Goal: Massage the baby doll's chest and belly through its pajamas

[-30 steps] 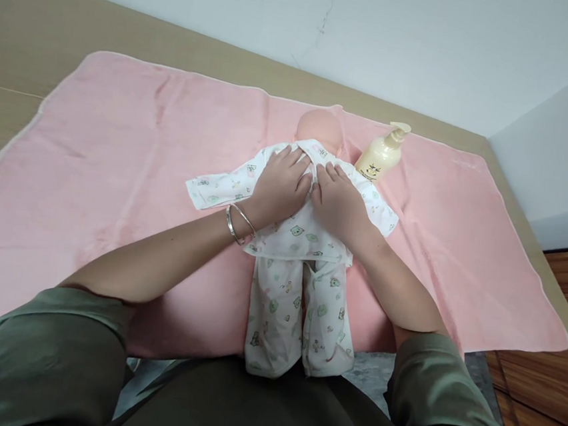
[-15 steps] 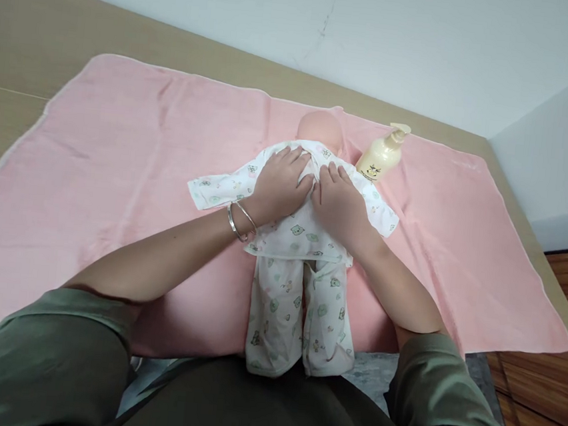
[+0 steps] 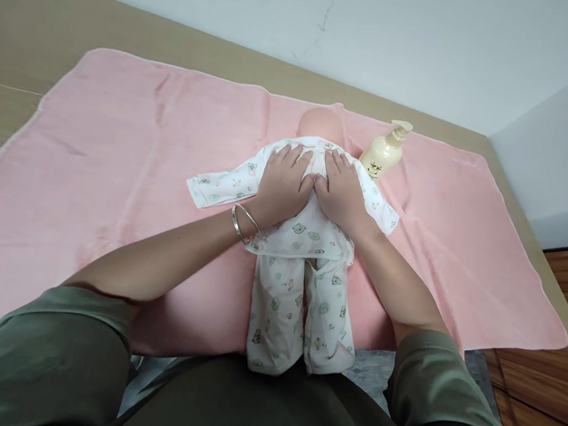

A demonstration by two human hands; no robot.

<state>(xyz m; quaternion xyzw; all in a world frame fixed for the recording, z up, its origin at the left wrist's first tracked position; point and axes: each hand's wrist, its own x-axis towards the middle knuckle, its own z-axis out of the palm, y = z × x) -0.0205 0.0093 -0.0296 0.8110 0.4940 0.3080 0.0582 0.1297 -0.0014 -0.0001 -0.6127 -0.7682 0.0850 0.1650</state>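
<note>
A baby doll (image 3: 321, 124) lies on a pink blanket, its head toward the wall and its legs toward me. It wears a white printed top (image 3: 299, 238) and matching trousers (image 3: 278, 313). My left hand (image 3: 285, 183) rests flat on the left of the upper torso, fingers stretched toward the head. On the right of the torso lies my right hand (image 3: 340, 191), also flat with its fingers extended. The thumbs meet or nearly meet at the middle. Both hands cover part of the top, and neither grips anything.
The pink blanket (image 3: 106, 129) spreads over a wooden table (image 3: 27, 7). Right of the doll's head, a cream pump bottle (image 3: 383, 152) leans at a tilt on the blanket. A white wall (image 3: 420, 45) rises behind the table. Brown wooden boards (image 3: 543, 385) show at lower right.
My right hand has straightened and shifted slightly, its fingers now flatter and pointing up toward the doll's head. My left hand stays in nearly the same place. The doll and bottle hold their positions.
</note>
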